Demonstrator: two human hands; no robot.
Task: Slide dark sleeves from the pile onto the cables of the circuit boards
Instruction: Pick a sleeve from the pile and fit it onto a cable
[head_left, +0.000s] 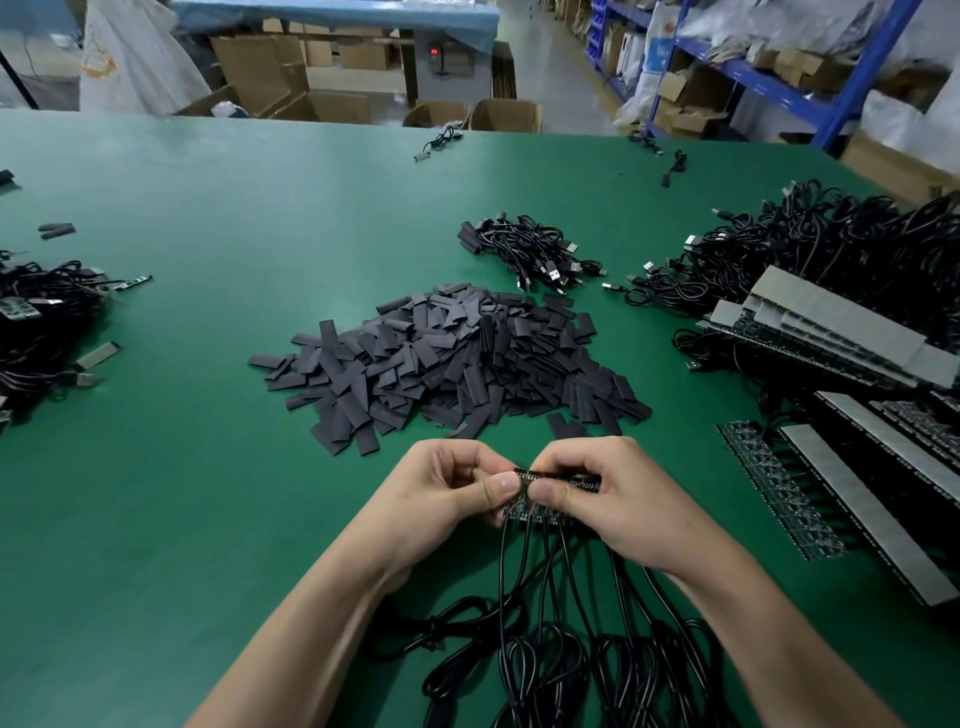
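Observation:
A big pile of flat dark sleeves (447, 358) lies on the green table (208, 467) just beyond my hands. My left hand (447, 499) and my right hand (618, 499) meet near the table's front, both pinching a strip of small circuit boards (550, 480) between thumbs and fingers. Several black cables (550, 613) hang from the boards toward me and coil on the table. No sleeve shows in either hand.
Stacked board strips with grey backing (831, 332) and tangled black cables (810, 249) fill the right side. A smaller bundle of USB cables (535, 254) lies behind the sleeve pile. More cabled boards (41, 322) sit at the left edge. Cartons and blue shelving stand beyond the table.

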